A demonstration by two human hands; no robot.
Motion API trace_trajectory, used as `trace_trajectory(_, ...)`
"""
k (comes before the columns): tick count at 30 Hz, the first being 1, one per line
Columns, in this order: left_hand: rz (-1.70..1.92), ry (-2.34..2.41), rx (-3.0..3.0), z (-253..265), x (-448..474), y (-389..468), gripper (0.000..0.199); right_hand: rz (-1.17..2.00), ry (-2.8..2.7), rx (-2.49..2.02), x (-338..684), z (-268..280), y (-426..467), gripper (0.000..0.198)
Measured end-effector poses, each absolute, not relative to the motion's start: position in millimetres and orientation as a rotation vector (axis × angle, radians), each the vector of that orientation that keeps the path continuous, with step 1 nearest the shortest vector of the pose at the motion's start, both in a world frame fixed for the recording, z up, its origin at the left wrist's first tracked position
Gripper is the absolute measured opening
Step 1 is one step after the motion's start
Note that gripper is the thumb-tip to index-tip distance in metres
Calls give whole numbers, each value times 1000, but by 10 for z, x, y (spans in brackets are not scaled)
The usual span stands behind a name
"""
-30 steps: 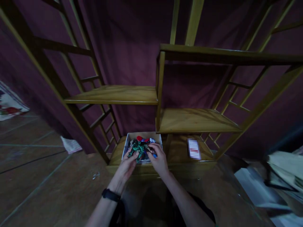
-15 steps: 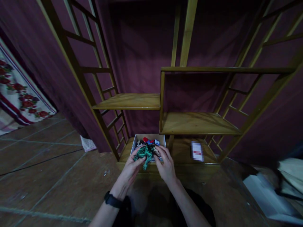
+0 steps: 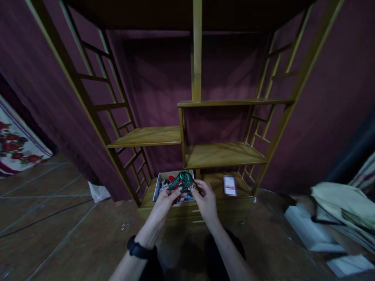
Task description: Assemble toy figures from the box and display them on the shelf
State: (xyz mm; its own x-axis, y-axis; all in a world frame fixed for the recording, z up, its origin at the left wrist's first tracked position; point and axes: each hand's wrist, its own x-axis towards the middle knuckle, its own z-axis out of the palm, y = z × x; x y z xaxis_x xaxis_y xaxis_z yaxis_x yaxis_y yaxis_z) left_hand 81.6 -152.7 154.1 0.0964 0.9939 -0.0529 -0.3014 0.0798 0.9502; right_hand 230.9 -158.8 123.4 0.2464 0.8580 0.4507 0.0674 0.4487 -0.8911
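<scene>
A shiny green figure with dark stripes (image 3: 185, 178), which looks like a toy animal, is held up between both hands. My left hand (image 3: 164, 203) is closed on its left part, thumb on top. On the right side, my right hand (image 3: 206, 201) pinches a darker brownish end of it. Behind and just below the hands stands an open cardboard box (image 3: 156, 190) on the shelf unit's bottom board. It holds several small things, among them a red one (image 3: 171, 178); the hands hide part of the contents.
The wooden shelf unit (image 3: 225, 154) has stepped boards above the box. To the right on its bottom board lies a blurred white packet (image 3: 229, 185). A cream bag (image 3: 345, 201) and a white box (image 3: 312, 228) are on the floor at right. A cable (image 3: 47, 218) crosses the floor at left.
The view has shifted and tilted upward. The green figure has been turned: its loose part hung down before, and now it arches up between the fingers. Both hands keep hold of it.
</scene>
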Motion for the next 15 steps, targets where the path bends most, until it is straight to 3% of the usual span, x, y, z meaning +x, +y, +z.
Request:
trace_trajectory(11, 1051, 949, 1097, 1834, 1408, -1489, 48, 681, -1091, -1041, 2870, 1347, -1587, 26)
trace_trajectory(15, 1042, 936, 1184, 1882, 1656, -1335, 37, 717, -1048, -1014, 3109, 1348, -1432, 27)
